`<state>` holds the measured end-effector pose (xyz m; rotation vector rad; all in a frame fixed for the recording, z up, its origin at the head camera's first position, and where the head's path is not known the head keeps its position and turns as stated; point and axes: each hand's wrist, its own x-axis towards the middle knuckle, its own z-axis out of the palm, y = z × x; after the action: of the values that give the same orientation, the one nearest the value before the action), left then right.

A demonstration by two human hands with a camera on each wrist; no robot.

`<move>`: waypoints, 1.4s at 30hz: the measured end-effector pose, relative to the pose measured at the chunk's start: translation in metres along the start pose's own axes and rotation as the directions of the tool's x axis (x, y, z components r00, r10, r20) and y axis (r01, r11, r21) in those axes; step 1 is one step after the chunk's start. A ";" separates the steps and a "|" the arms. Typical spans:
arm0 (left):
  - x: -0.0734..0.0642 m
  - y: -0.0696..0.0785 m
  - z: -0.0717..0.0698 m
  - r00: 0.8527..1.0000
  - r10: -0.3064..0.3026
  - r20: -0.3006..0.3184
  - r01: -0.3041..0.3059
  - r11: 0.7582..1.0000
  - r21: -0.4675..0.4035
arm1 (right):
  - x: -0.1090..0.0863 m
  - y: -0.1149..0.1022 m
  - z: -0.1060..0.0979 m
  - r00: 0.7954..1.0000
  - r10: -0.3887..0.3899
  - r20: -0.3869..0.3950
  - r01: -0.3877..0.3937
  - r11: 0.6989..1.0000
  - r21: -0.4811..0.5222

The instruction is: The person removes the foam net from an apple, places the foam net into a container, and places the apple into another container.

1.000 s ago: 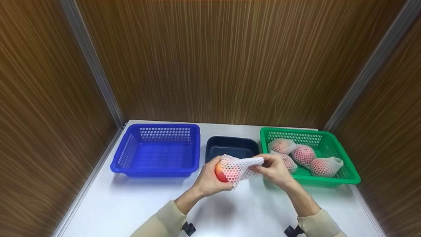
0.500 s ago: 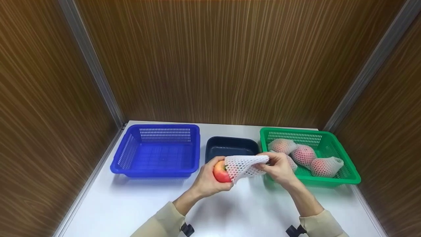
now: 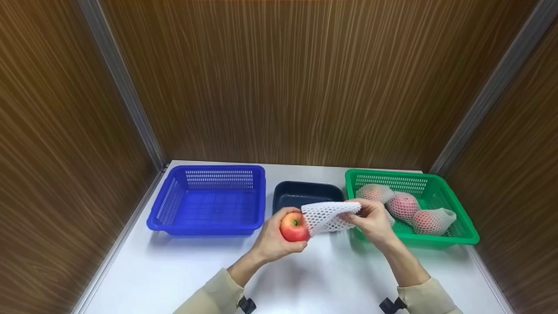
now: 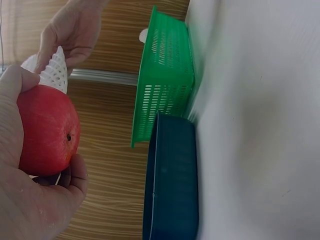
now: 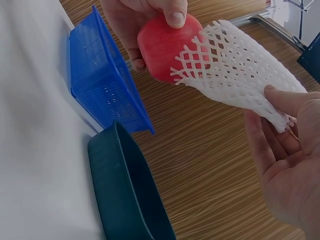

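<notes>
My left hand grips a red apple above the white table, fingers and thumb curled round its sides. In the head view the apple's stem end faces up, bare of any net. A white foam fruit net is pinched between the thumb and fingers of my right hand. The net's open edge sits right at the apple's right side; in the right wrist view this foam sleeve overlaps part of the apple. From the left wrist view the apple shows its smooth red skin and a small dark pit.
A blue basket stands at the left. Behind my hands is a dark blue tub. At the right, a green basket holds several net-wrapped fruits. Wood-grain panels enclose the table at the back and sides.
The foam net has slid off the apple to the right, pulled by my right hand. More red skin and the stem now show. My left hand stays nearly in place.
</notes>
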<state>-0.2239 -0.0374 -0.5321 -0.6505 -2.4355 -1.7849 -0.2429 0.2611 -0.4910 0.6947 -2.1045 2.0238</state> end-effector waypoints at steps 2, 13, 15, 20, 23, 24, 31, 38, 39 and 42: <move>-0.001 -0.001 0.000 1.000 -0.003 -0.001 0.003 1.000 -0.003 | 0.000 0.001 0.000 1.000 0.014 -0.014 -0.014 1.000 0.008; 0.000 -0.004 -0.002 1.000 -0.003 -0.011 0.003 1.000 -0.005 | 0.002 0.005 0.000 0.991 0.084 -0.101 -0.083 0.996 0.014; 0.000 -0.005 -0.003 1.000 -0.004 -0.014 0.004 1.000 -0.006 | 0.003 0.006 0.000 0.989 0.091 -0.112 -0.091 0.996 0.012; -0.003 -0.007 -0.005 1.000 -0.018 -0.016 0.018 1.000 0.003 | 0.005 0.010 0.000 0.986 0.099 -0.132 -0.099 0.995 0.006; -0.004 -0.009 -0.005 0.999 -0.029 -0.018 0.029 1.000 0.004 | 0.008 0.014 0.000 0.986 0.105 -0.133 -0.106 0.994 0.000; -0.004 -0.009 -0.006 0.999 -0.030 -0.019 0.030 1.000 0.005 | 0.008 0.015 0.000 0.986 0.106 -0.132 -0.107 0.994 -0.002; -0.003 -0.012 -0.006 0.999 -0.030 -0.021 0.030 0.999 0.028 | 0.014 0.025 -0.003 0.977 0.161 -0.141 -0.163 0.987 -0.006; -0.002 -0.013 -0.006 1.000 -0.012 -0.027 0.013 0.999 0.036 | 0.020 0.037 -0.005 0.957 0.214 -0.193 -0.226 0.973 -0.042; -0.002 -0.013 -0.006 1.000 -0.011 -0.028 0.012 0.999 0.035 | 0.021 0.039 -0.006 0.955 0.220 -0.198 -0.233 0.971 -0.047; -0.001 -0.013 -0.006 1.000 -0.010 -0.028 0.011 0.999 0.031 | 0.023 0.044 -0.008 0.947 0.245 -0.207 -0.262 0.963 -0.060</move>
<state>-0.2286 -0.0467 -0.5419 -0.6065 -2.4478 -1.7442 -0.2834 0.2635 -0.5209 0.2050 -2.2417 2.0088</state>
